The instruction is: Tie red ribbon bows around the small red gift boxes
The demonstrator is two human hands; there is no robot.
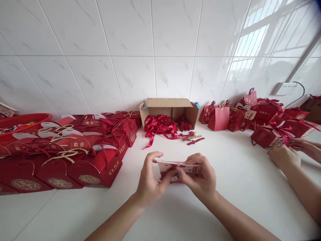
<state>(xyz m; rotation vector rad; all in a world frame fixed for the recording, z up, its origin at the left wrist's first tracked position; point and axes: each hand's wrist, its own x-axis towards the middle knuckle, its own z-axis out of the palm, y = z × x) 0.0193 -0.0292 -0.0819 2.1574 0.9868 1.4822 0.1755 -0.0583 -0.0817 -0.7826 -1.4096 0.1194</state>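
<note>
Between my hands, low over the white table, is a small red and pale pink gift box [165,167] with a printed pattern. My left hand [153,179] grips its left side, thumb pressed on the near face and fingers behind the top edge. On the right side my right hand [202,177] holds it the same way, its thumb close to the other thumb near the middle. The box's far side and base are mostly hidden. Beyond it lie a few loose ribbon strips [195,141] in dark red and gold.
A cardboard box [168,102] on its side holds red ribbons [160,125]. Rows of red gift boxes [91,167] with rope handles fill the left, beside a red basin [37,117]. Finished-looking red bags [218,117] stand right. A co-worker's hands [286,157] touch a ribboned box [267,136].
</note>
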